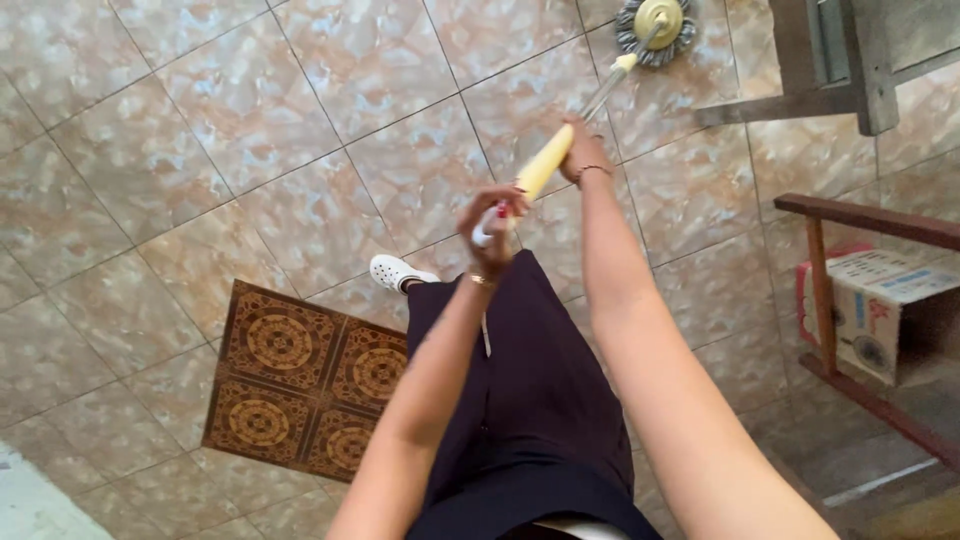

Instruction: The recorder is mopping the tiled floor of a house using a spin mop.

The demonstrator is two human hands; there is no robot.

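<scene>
I hold a mop with both hands. My left hand point(492, 222) grips the white top end of the handle. My right hand point(583, 152) is wrapped around the yellow grip point(544, 165) a little further down. The thin metal shaft point(607, 88) runs up and right to the round grey mop head point(655, 28), which rests flat on the tiled floor at the top of the view. My dark trousers point(520, 400) and one white shoe point(393, 271) show below my arms.
The floor is beige marbled tile point(250, 120) with a patch of brown patterned tiles point(300, 380) at lower left. A wooden frame point(830, 60) stands at top right. A red-brown wooden rail point(870, 220) with a cardboard box point(880, 310) under it is at the right.
</scene>
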